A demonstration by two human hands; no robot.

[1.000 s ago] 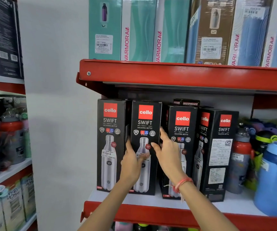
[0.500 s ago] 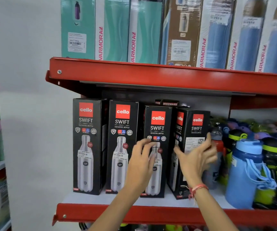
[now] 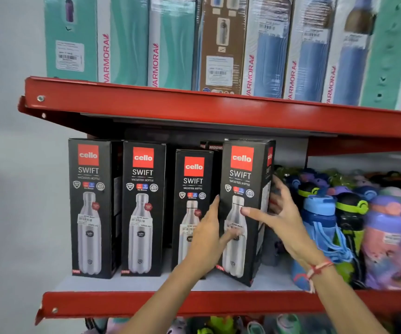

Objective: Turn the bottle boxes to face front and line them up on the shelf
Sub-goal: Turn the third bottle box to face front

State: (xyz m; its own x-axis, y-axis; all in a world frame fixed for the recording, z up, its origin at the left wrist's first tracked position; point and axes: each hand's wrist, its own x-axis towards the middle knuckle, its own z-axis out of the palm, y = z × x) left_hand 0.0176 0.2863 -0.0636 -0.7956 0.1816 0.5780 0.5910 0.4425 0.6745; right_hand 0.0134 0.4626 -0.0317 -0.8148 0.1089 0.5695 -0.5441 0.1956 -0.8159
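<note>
Several black Cello Swift bottle boxes stand on the red-edged shelf (image 3: 161,303). The first box (image 3: 89,206) and second box (image 3: 142,208) at the left face front. A third box (image 3: 191,189) sits a little further back. The fourth box (image 3: 241,201) is tilted, its front panel turned toward me and its base near the shelf's front. My left hand (image 3: 208,239) presses on its left edge, thumb on the front panel. My right hand (image 3: 279,218) grips its right side, thumb on the front and fingers round the side.
Plastic water bottles (image 3: 325,225) in blue, purple and green crowd the shelf right of the boxes. Tall Varmora boxes (image 3: 170,42) fill the upper shelf (image 3: 194,109). A grey wall (image 3: 14,189) lies to the left. Another dark box (image 3: 210,147) stands behind.
The rightmost box, which showed its side panel, has been turned front-on and pulled forward, now tilted. Both hands moved from the third box and box side onto it.
</note>
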